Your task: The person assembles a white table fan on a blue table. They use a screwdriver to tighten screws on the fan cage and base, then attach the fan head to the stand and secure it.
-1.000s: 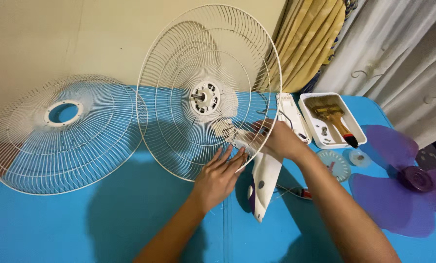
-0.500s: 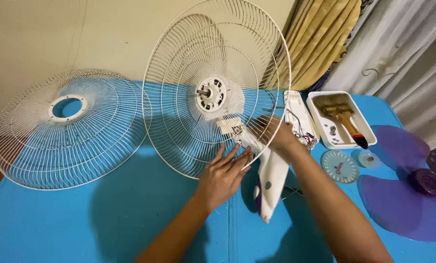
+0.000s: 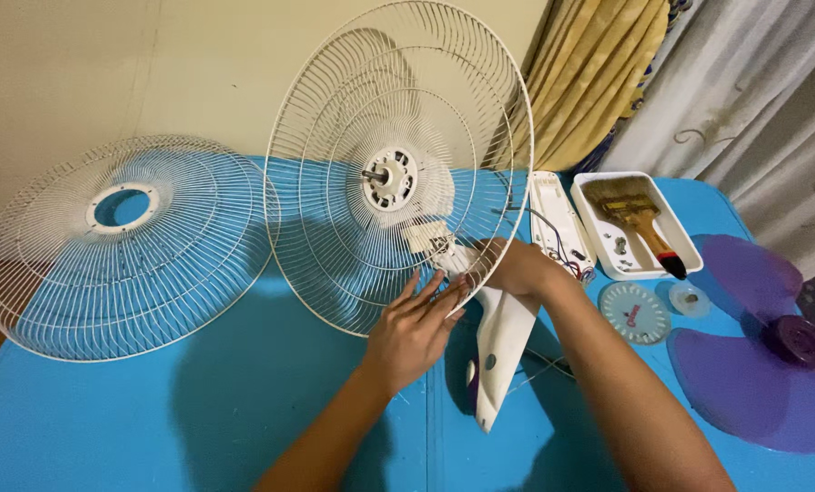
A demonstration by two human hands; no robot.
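A white wire rear fan guard (image 3: 353,109) stands tilted upright on the blue table (image 3: 198,410), with the motor hub and shaft (image 3: 387,179) at its middle. My left hand (image 3: 414,326) lies flat against the guard's lower rim, fingers spread. Behind the guard, my right hand (image 3: 517,269) grips the top of the white fan neck housing (image 3: 499,351), which slopes down toward me. Small exposed wiring sits by the fingers of both hands.
A second wire guard (image 3: 125,246) lies flat at the left. A white cover with wires (image 3: 558,219), a white tray (image 3: 685,239) holding a paintbrush (image 3: 640,223), a round disc (image 3: 633,312), a small cap (image 3: 690,297) and purple fan blades (image 3: 772,364) lie right. Curtains hang behind.
The view shifted slightly. The guard and neck housing tilted a little; my right hand slid lower along the housing. My left hand stays on the rim.
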